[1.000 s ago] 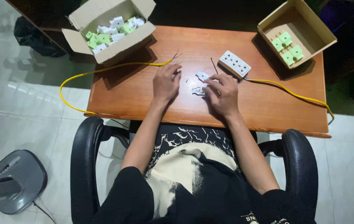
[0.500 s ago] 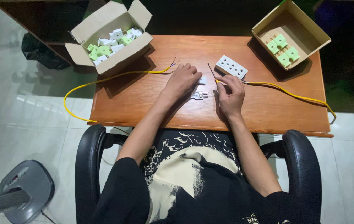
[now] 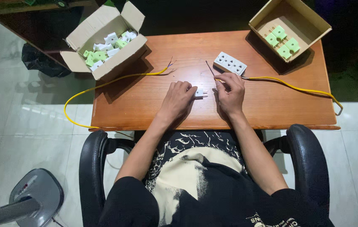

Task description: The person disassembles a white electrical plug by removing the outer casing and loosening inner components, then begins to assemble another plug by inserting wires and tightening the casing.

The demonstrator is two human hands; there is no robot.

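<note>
A reddish-brown wooden desk (image 3: 271,105) stands on a pale, glossy tiled floor (image 3: 27,126), with dark shadow behind its far edge. The left hand (image 3: 178,100) rests palm down on the wood, its fingertips pinching a small white plug piece (image 3: 199,93) near the desk's middle. Just beside it, the right hand (image 3: 230,90) is curled around the end of a yellow cable (image 3: 296,87) that trails off the right edge. A white multi-socket plate (image 3: 229,63) lies just beyond that hand. A second yellow cable (image 3: 116,80) loops off the left side. An open cardboard box (image 3: 103,42) of white and green parts sits far left; another cardboard box (image 3: 290,27) with green pieces sits far right. A black office chair (image 3: 309,164) and a grey fan base (image 3: 36,195) stand on the tiles.
</note>
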